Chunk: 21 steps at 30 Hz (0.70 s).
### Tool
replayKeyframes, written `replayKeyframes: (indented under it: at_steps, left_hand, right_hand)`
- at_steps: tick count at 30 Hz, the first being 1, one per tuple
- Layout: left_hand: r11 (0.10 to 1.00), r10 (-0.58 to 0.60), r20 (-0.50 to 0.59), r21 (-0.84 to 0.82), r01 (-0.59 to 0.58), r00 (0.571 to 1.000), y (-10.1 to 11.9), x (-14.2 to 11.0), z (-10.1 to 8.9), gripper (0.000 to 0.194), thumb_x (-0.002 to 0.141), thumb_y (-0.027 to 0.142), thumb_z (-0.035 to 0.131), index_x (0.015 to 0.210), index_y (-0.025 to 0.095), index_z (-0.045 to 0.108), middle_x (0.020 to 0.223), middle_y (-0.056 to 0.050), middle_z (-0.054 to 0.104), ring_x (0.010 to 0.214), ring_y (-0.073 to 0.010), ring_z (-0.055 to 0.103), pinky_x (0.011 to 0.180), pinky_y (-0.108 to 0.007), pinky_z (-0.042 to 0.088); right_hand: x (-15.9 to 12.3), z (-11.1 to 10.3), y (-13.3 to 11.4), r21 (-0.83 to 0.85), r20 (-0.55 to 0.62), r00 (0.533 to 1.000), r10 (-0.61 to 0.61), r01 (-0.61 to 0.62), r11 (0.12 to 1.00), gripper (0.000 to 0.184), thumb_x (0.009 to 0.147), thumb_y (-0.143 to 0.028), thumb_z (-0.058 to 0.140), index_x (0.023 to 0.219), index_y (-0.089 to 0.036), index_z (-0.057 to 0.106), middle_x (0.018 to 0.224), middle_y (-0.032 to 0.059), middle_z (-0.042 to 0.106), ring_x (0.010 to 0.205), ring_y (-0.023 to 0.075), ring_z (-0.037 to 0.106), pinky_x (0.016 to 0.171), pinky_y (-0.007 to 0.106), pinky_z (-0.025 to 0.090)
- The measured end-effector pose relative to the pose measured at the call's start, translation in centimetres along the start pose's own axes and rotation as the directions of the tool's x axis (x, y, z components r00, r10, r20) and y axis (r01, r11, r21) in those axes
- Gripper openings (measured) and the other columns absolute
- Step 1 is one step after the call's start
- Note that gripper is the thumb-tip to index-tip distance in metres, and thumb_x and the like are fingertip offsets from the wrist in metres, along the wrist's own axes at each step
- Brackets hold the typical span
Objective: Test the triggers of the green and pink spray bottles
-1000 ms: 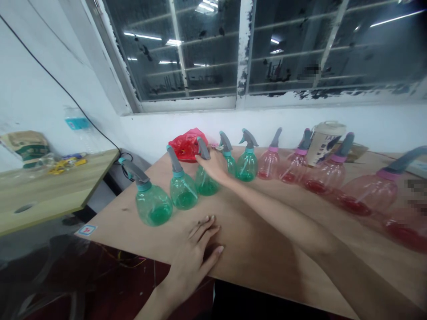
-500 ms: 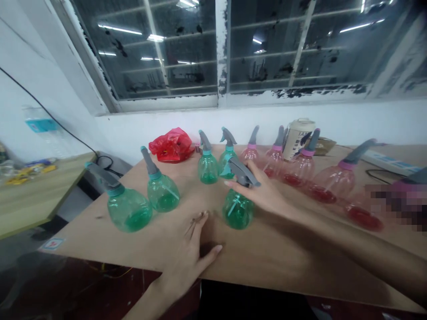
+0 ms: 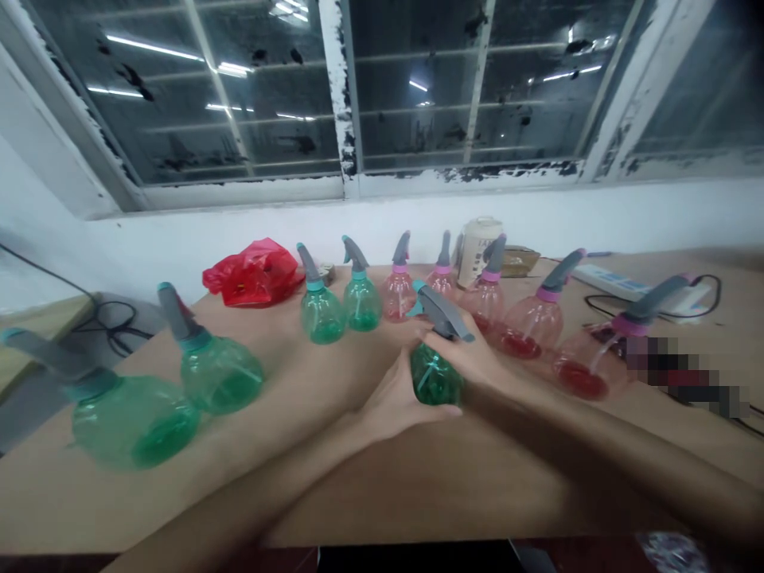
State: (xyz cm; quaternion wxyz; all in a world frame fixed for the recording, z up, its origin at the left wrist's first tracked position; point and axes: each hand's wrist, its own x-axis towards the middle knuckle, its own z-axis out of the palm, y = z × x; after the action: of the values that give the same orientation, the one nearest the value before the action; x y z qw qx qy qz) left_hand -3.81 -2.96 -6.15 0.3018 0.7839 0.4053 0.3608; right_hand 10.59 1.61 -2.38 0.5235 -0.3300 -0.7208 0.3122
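A green spray bottle with a grey trigger head stands upright on the table in front of me, some green liquid inside. My right hand is closed round its neck just under the head. From the left side, my left hand curves round the lower body, its thumb across the front; its far fingers are partly hidden. Two more green spray bottles, the upright one and its neighbour, stand behind. At the left are a nearer green bottle and another green bottle.
Several pink spray bottles with red liquid line the right side. At the back are a red plastic bag, a pale can-shaped container and a brown packet. A white power strip with a black cable lies far right.
My left hand has moved from the bare tabletop to the green bottle and closed round its body. My right hand stays on its neck. The view has turned right.
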Motion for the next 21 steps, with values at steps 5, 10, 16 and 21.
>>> replayKeyframes:
  at_steps: [5, 10, 16, 21]
  left_hand:
    - [0.996, -0.058, -0.018, 0.072, 0.059, 0.998, -0.8, 0.8, -0.1, 0.1, 0.063, 0.047, 0.077, 0.141, 0.021, 0.021, 0.144, -0.016, 0.036, 0.134, -0.0349, 0.035, 0.107, -0.057, 0.033]
    - [0.983, -0.039, -0.071, 0.175, 0.05, 0.997, -0.7, 0.2, -0.4, 0.101, 0.064, 0.051, 0.075, 0.142, 0.022, 0.016, 0.144, -0.015, 0.037, 0.135, -0.0356, 0.033, 0.107, -0.056, 0.034]
    - [0.979, -0.109, -0.058, 0.167, 0.118, 0.992, -0.6, 0.1, -0.3, 0.104, 0.064, 0.054, 0.074, 0.144, 0.024, 0.013, 0.141, -0.014, 0.041, 0.131, -0.0364, 0.039, 0.104, -0.056, 0.038]
    - [0.969, -0.132, -0.094, 0.198, 0.148, 0.987, -0.5, 0.0, 0.0, 0.108, 0.063, 0.053, 0.075, 0.145, 0.024, 0.011, 0.139, -0.014, 0.043, 0.131, -0.0364, 0.038, 0.104, -0.056, 0.038]
  right_hand:
    - [0.8, 0.0, 0.5, 0.065, -0.012, 1.0, 0.002, -0.001, 0.998, 0.02, 0.074, -0.022, 0.059, 0.095, -0.023, 0.059, 0.08, -0.0006, 0.067, 0.072, 0.0189, 0.064, 0.069, 0.034, 0.052]
    - [1.2, 0.2, -0.4, 0.116, 0.091, 0.995, -0.047, 0.037, 0.993, 0.02, 0.078, -0.026, 0.061, 0.098, -0.023, 0.061, 0.094, 0.0029, 0.068, 0.085, 0.0202, 0.065, 0.081, 0.037, 0.05]
    - [1.5, -0.1, 0.0, 0.045, 0.144, 0.986, -0.084, 0.079, 0.996, 0.031, 0.077, -0.027, 0.064, 0.107, -0.024, 0.059, 0.101, 0.0031, 0.067, 0.086, 0.0213, 0.063, 0.081, 0.039, 0.05]
    - [1.6, -0.2, 0.0, 0.052, 0.132, 0.986, -0.1, 0.093, 0.994, 0.027, 0.078, -0.029, 0.064, 0.103, -0.024, 0.057, 0.098, 0.0019, 0.066, 0.084, 0.0197, 0.062, 0.082, 0.039, 0.051]
